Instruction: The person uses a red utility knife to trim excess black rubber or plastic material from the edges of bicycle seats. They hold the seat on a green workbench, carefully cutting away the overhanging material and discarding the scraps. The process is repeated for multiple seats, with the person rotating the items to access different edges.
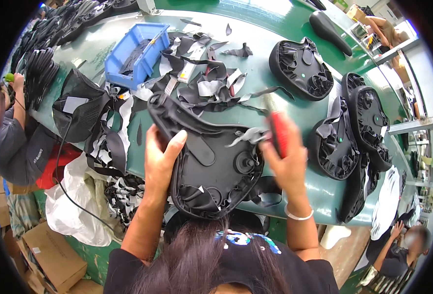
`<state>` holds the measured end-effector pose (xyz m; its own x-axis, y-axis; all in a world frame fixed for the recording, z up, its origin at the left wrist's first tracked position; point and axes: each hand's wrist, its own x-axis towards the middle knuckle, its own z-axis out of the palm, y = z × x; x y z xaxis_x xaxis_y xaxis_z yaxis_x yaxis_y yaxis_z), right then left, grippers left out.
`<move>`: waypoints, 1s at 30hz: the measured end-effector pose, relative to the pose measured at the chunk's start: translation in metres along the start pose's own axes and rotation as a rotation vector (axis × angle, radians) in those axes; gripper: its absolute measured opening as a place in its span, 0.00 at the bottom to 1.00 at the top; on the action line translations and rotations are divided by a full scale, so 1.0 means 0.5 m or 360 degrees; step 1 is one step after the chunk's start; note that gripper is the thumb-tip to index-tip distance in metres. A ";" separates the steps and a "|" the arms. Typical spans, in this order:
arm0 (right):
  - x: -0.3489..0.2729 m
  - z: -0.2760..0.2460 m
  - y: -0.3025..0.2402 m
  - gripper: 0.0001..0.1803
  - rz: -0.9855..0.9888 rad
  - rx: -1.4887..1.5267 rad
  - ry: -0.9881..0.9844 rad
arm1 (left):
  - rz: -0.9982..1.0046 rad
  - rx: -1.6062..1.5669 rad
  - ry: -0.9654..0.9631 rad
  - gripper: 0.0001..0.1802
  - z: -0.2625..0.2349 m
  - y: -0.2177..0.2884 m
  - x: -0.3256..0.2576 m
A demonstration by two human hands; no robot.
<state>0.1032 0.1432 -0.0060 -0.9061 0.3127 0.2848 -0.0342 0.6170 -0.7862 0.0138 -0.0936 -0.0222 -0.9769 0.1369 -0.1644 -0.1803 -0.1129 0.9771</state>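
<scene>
At far left, a seated person's grey sleeve [15,147] sits beside a stack of black covers [37,73]. Next right, a black mesh bag [79,110] lies on the green tabletop [294,115], with a white plastic bag [72,206] hanging below the edge. Blue plastic bin [135,51] stands further back, black scrap inside. Black and grey trim offcuts [206,81] are strewn from bin to centre.

Left hand [160,157] grips the left rim of an upturned black bicycle saddle [211,169]; thumb on the underside, fingers wrapped around the edge. Saddle is held tilted at the near tabletop edge, nose pointing up-left, cover material folded over its rim, loose flaps showing.

Right hand [287,164] is closed around a red-handled tool [277,132], fingers curled tight on the handle, tool tip at the saddle's right rim; tip blurred.

Right of that: more upturned saddles [302,68] and [368,120] on the tabletop, well apart from the hands. Another person [397,250] sits at lower right.
</scene>
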 end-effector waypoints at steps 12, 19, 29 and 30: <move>-0.037 -0.069 -0.035 0.34 0.0188 -0.0006 -0.0108 | 0.1197 0.1390 -0.1049 0.07 0.159 0.021 0.098; -0.037 -0.085 -0.009 0.30 -0.0301 -0.0899 -0.0482 | 0.1000 0.1241 -0.1110 0.10 0.173 0.024 0.099; -0.071 -0.032 -0.062 0.31 -0.0018 -0.1189 -0.0390 | 0.0308 -0.0497 -0.1258 0.09 0.185 0.053 0.077; -0.081 -0.028 -0.070 0.30 0.0047 -0.1153 -0.0398 | 0.0066 -0.0940 -0.0993 0.11 0.180 0.058 0.095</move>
<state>0.1469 0.1190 0.0176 -0.9737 0.2171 0.0688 0.1985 0.9571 -0.2110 -0.0273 -0.0017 0.0106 -0.7730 0.6179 0.1437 -0.3452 -0.5998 0.7218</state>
